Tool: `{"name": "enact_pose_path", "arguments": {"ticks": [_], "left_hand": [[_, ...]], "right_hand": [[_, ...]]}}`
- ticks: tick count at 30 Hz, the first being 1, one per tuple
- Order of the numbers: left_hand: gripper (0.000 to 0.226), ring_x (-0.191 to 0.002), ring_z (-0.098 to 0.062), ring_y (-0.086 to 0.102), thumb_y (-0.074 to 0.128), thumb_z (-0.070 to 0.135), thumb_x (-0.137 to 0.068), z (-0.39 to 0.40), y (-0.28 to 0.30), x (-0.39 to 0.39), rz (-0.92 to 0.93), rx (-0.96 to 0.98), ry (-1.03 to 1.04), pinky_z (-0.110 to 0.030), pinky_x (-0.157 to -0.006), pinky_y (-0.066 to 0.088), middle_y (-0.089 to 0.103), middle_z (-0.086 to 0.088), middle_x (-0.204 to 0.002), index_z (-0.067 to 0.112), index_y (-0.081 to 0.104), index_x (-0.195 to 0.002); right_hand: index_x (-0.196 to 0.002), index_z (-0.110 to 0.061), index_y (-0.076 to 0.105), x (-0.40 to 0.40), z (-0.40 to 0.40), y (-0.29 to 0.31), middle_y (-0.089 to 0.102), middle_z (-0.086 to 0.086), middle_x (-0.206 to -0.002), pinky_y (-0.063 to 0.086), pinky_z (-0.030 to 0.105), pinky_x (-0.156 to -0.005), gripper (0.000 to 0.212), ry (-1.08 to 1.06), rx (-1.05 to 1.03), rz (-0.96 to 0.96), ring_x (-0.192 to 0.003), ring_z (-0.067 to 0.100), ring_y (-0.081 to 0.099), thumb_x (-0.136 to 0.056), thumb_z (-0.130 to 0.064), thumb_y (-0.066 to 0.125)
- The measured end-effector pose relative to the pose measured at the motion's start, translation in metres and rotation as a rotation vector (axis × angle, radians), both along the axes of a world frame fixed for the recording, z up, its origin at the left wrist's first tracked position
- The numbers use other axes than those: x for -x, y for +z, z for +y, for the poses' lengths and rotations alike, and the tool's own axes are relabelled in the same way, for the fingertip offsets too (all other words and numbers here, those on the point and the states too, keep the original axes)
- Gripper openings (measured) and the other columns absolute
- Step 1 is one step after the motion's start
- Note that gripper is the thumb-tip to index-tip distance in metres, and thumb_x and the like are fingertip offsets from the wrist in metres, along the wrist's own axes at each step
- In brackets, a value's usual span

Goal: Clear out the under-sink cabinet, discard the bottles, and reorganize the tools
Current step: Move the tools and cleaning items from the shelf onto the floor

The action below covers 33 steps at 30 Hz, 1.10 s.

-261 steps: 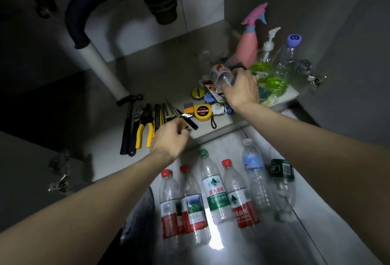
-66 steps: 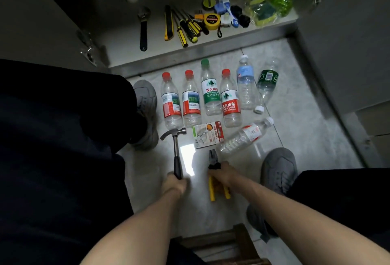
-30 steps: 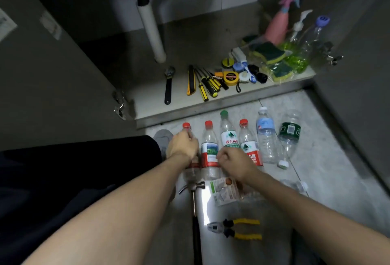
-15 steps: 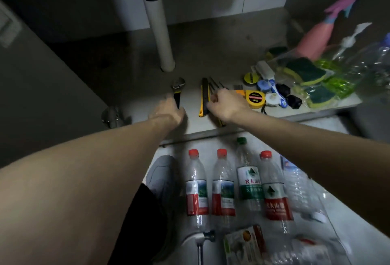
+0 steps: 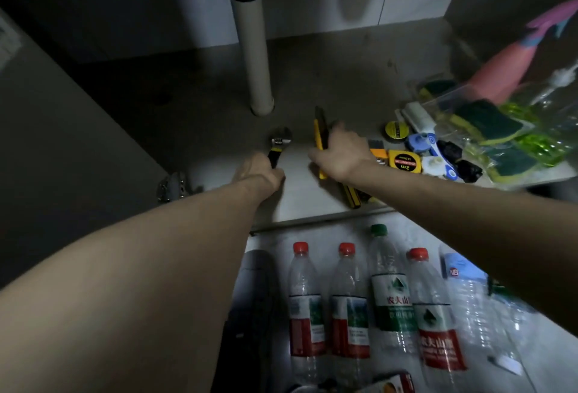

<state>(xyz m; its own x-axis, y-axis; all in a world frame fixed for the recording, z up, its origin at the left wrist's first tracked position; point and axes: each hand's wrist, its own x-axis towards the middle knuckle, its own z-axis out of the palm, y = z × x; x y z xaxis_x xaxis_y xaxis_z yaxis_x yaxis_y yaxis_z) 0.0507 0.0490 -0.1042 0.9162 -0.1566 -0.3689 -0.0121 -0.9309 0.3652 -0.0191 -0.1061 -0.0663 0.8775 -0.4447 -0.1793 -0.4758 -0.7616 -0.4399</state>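
Observation:
My left hand (image 5: 261, 172) grips the black handle of an adjustable wrench (image 5: 279, 144) lying on the cabinet floor (image 5: 200, 117). My right hand (image 5: 339, 155) lies over the yellow-and-black utility knife (image 5: 319, 130) and the screwdrivers (image 5: 352, 195), fingers curled around the knife's lower part. Several empty plastic bottles (image 5: 391, 292) lie side by side on the tiled floor in front of the cabinet, caps toward it. A yellow tape measure (image 5: 404, 161) sits just right of my right hand.
A white drain pipe (image 5: 253, 58) stands behind the wrench. Sponges in a clear bag (image 5: 488, 123), a pink spray bottle (image 5: 506, 67) and small items fill the cabinet's right side. The cabinet door with hinge (image 5: 170, 188) is at left. My shoe (image 5: 250, 299) is beside the bottles.
Both hands have stayed on the tools in the cabinet; the left has closed on the wrench handle and the right has settled over the knife. The camera has moved closer.

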Motion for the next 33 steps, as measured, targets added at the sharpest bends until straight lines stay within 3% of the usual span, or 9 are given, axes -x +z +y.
{"name": "enact_pose_path", "arguments": {"ticks": [4,7,11,14,17,19,26,30,33], "left_hand": [[0.042,-0.114,-0.04,0.059,0.067,0.034,-0.09,-0.003,0.024,0.008,0.047,0.206,0.217,-0.037,-0.092,0.049,0.063,-0.02,-0.121,0.005,0.06,-0.12],[0.046,-0.115,-0.041,0.058,0.065,0.034,-0.089,-0.008,0.049,0.033,-0.035,0.314,0.279,-0.036,-0.089,0.047,0.063,-0.023,-0.121,-0.001,0.062,-0.12],[0.043,-0.107,-0.041,0.062,0.06,0.038,-0.087,-0.018,0.081,0.081,-0.101,0.4,0.251,-0.036,-0.083,0.049,0.068,-0.025,-0.108,0.001,0.07,-0.107],[0.033,-0.094,-0.039,0.064,0.057,0.039,-0.085,-0.022,0.092,0.129,-0.101,0.411,0.109,-0.033,-0.072,0.046,0.069,-0.02,-0.087,0.009,0.071,-0.085],[0.029,-0.074,-0.032,0.061,0.058,0.042,-0.082,-0.019,0.09,0.193,-0.068,0.394,-0.013,-0.028,-0.061,0.039,0.06,-0.007,-0.064,0.017,0.064,-0.069],[0.027,-0.062,-0.025,0.06,0.059,0.041,-0.08,-0.013,0.081,0.239,-0.012,0.411,-0.131,-0.028,-0.05,0.039,0.058,0.002,-0.055,0.019,0.064,-0.067],[0.029,-0.059,-0.015,0.062,0.055,0.047,-0.074,0.009,0.038,0.372,0.149,0.232,-0.606,-0.032,-0.05,0.046,0.063,-0.001,-0.061,0.019,0.064,-0.074],[0.031,-0.069,-0.02,0.06,0.049,0.051,-0.07,0.012,0.014,0.428,0.215,0.121,-0.795,-0.035,-0.059,0.049,0.062,0.001,-0.068,0.02,0.055,-0.07],[0.022,-0.072,-0.022,0.06,0.056,0.044,-0.073,0.004,-0.003,0.459,0.275,0.041,-0.866,-0.031,-0.053,0.038,0.058,0.004,-0.067,0.023,0.05,-0.067]], "right_hand": [[-0.102,-0.017,0.052,0.055,-0.016,0.018,0.066,0.008,-0.094,0.044,0.034,-0.068,0.038,-0.084,-0.159,-0.086,-0.088,0.033,0.064,-0.081,-0.046,0.064],[-0.089,-0.022,0.052,0.109,-0.023,0.029,0.064,0.003,-0.077,0.044,0.036,-0.065,0.03,-0.134,-0.217,-0.062,-0.076,0.03,0.062,-0.078,-0.049,0.059],[-0.085,-0.022,0.048,0.188,-0.031,0.047,0.065,0.005,-0.076,0.045,0.038,-0.064,0.035,-0.184,-0.235,-0.011,-0.075,0.032,0.061,-0.075,-0.055,0.049],[-0.088,-0.019,0.048,0.249,-0.035,0.056,0.069,0.011,-0.077,0.057,0.045,-0.061,0.031,-0.227,-0.308,0.027,-0.07,0.035,0.067,-0.076,-0.048,0.052],[-0.096,-0.012,0.051,0.308,-0.039,0.057,0.071,0.014,-0.076,0.057,0.04,-0.052,0.031,-0.212,-0.307,0.16,-0.058,0.032,0.067,-0.084,-0.04,0.059],[-0.093,-0.01,0.054,0.346,-0.042,0.053,0.071,0.015,-0.082,0.058,0.04,-0.062,0.031,-0.168,-0.227,0.284,-0.063,0.031,0.065,-0.085,-0.039,0.061],[-0.083,-0.022,0.052,0.465,-0.049,0.025,0.066,-0.001,-0.075,0.043,0.026,-0.054,0.02,-0.195,-0.106,0.628,-0.063,0.017,0.063,-0.082,-0.04,0.059],[-0.084,-0.021,0.058,0.513,-0.058,0.003,0.069,0.0,-0.075,0.05,0.027,-0.058,0.016,-0.342,-0.191,0.705,-0.063,0.017,0.067,-0.08,-0.036,0.061],[-0.081,-0.019,0.061,0.535,-0.068,-0.011,0.069,0.0,-0.075,0.05,0.027,-0.059,0.016,-0.398,-0.207,0.715,-0.066,0.018,0.068,-0.076,-0.034,0.059]]}}
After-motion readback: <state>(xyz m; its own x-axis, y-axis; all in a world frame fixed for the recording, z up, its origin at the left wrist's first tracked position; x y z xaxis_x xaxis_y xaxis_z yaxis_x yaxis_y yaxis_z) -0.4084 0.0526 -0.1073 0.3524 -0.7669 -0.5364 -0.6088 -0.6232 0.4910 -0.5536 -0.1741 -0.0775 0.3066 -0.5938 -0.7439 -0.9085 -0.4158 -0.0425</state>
